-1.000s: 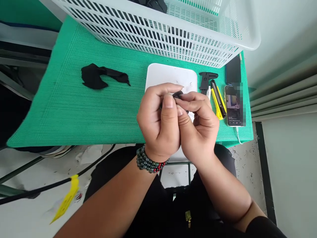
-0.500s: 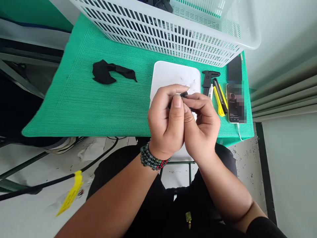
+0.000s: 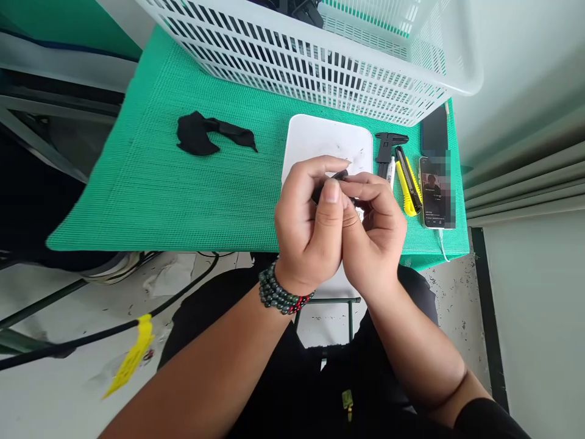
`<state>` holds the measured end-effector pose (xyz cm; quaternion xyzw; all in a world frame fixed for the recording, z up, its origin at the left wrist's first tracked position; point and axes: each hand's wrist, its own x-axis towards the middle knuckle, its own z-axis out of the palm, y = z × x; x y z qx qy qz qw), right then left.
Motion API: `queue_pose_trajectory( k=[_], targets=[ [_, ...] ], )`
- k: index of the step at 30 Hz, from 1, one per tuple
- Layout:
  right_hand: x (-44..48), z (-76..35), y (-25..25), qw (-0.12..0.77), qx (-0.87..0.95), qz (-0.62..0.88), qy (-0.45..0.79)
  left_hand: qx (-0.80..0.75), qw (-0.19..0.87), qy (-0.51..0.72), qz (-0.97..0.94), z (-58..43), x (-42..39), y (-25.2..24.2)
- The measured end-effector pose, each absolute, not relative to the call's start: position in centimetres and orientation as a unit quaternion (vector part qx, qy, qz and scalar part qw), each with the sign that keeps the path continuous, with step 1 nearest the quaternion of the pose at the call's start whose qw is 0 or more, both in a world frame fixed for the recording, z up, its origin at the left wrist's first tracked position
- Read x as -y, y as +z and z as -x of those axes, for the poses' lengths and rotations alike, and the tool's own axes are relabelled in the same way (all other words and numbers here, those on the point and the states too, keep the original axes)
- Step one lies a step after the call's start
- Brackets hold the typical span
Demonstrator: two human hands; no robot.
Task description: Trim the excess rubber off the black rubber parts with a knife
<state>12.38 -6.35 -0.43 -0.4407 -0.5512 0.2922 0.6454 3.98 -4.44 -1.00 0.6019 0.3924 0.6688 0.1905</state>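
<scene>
Both my hands meet over a white board-like tray [image 3: 329,134], pinching one small black part [image 3: 339,175] between them. The fingers cover most of that part, so its exact kind is hidden. My left hand [image 3: 311,213], with a beaded bracelet [image 3: 284,292] at the wrist, is closed round it with the thumb on top. My right hand [image 3: 375,225] is closed too, its thumb and index fingertip against the part's right side. Small dark shavings lie on the white surface just beyond my fingers.
A white slotted basket [image 3: 347,67] holding black parts [image 3: 306,11] stands along the back. At right lie a black caliper [image 3: 388,143], a white marker [image 3: 390,171], a yellow utility knife [image 3: 407,183] and a phone [image 3: 436,192] on a cable. A black cloth [image 3: 198,134] lies left on green mesh [image 3: 183,207].
The table things sit slightly farther right in the view, as if my head shifted a little. My hands keep nearly the same pinch on the black part.
</scene>
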Motion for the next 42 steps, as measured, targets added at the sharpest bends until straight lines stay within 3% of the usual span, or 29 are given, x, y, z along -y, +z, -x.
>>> queue_pose_trajectory(
  k=[11, 24, 34, 39, 42],
  targets=[
    [5.1, -12.9, -0.6, 0.642, 0.560, 0.423, 0.308, -0.405, 0.173, 0.672, -0.595, -4.3, 3.5, -0.5],
    [3.7, -14.1, -0.7, 0.626, 0.596, 0.447, 0.230, -0.377, 0.224, 0.681, -0.587, -4.9, 1.4, -1.5],
    [1.6, -15.1, 0.7, 0.583, 0.605, 0.431, 0.328, -0.313, 0.217, 0.669, -0.638, -4.1, -1.0, -0.5],
    [1.2, -15.5, 0.8, 0.556, 0.616, 0.454, 0.325, -0.310, 0.242, 0.665, -0.635, -3.8, -1.1, -0.6],
    [0.8, -15.7, 0.4, 0.584, 0.620, 0.422, 0.310, -0.324, 0.226, 0.661, -0.638, -3.7, -1.5, -0.7]
  ],
)
